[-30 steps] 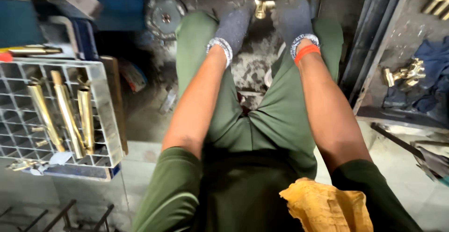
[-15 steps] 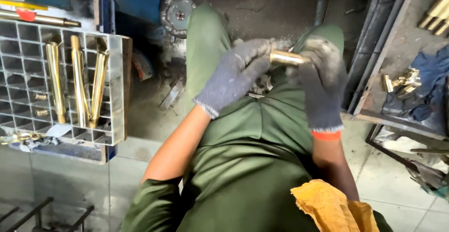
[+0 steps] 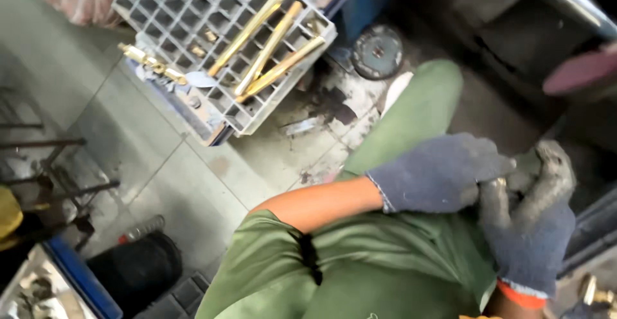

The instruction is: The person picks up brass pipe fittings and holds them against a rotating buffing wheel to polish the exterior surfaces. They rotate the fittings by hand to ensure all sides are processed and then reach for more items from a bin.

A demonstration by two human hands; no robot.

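Both my hands wear grey knit gloves and meet over my right knee. My left hand (image 3: 437, 172) reaches across from the left and closes its fingers on a small brass part (image 3: 499, 181), of which only a sliver shows. My right hand (image 3: 530, 229), with an orange cuff at the wrist, wraps around the same part from below and from the right. My green trousers (image 3: 385, 267) fill the lower middle of the view.
A white grid crate (image 3: 193, 10) holding three long brass rods (image 3: 270, 43) sits on the tiled floor at upper left, with a brass fitting (image 3: 151, 62) at its edge. A dark grinding disc (image 3: 377, 51) lies beyond my knee. A black container (image 3: 135, 271) and a blue-edged tray (image 3: 71, 280) are at lower left.
The view has swung and tilted, so the crate now sits at the upper left. My hands have closed tighter together, and the brass part is now almost hidden between the gloves.
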